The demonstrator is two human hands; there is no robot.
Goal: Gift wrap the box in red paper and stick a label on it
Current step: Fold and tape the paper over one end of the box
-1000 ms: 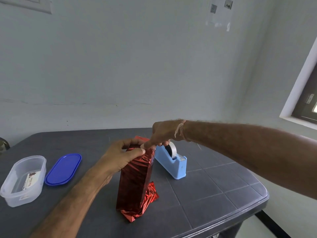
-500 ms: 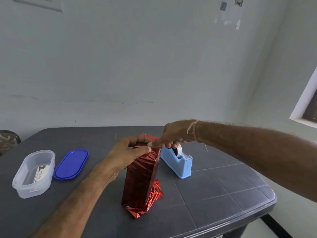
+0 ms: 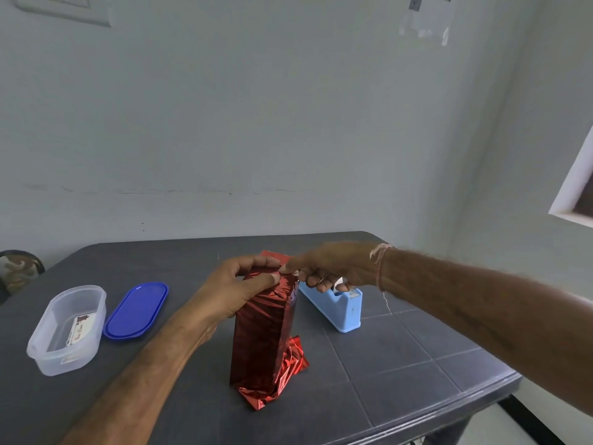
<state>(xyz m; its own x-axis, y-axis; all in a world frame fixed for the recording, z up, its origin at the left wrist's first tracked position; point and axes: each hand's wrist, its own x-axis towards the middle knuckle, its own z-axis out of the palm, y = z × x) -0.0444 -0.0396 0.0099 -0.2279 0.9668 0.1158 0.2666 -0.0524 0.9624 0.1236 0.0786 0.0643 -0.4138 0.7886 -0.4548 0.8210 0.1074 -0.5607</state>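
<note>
Head view: right hand [image 3: 333, 268] partly hides tape dispenser [image 3: 341, 313] beside wrapped box [image 3: 261, 335].

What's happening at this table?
A person is gift wrapping a box that stands upright on the dark table. The left hand grips its top, and the right hand presses a fingertip on the red paper there. Loose paper at the bottom is not folded yet. A blue tape dispenser sits just beyond. The label lies in a clear container, its blue lid alongside.
</note>
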